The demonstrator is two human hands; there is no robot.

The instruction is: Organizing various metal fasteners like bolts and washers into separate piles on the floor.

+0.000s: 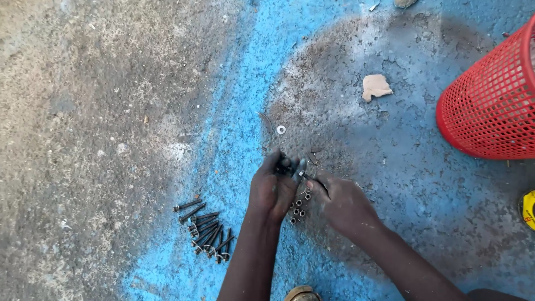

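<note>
Small dark part: (286, 163) pinched in the left hand's fingertips at mid-frame, raised off the floor; too small to tell its kind.
Left hand: (271, 188) its grip is closed round that part, which holds it steady for the other hand.
Right hand: (341, 202) its grip is closed on a thin tool (304, 171) whose tip meets the part.
Nuts: (299, 205) a loose cluster on the floor between and just below the two hands, within easy reach.
Bolts: (207, 229) dark, long, lying side by side in a rough row at lower left of the hands, kept apart from the nuts.
Washer: (281, 129) lies alone, above the hands.
Floor: (139, 111) rough concrete with blue paint.
Red basket: (490, 106) mesh, tipped at the right edge; its contents cannot be seen.
Scrap: (375, 86) pale, upper right, well apart.
</note>
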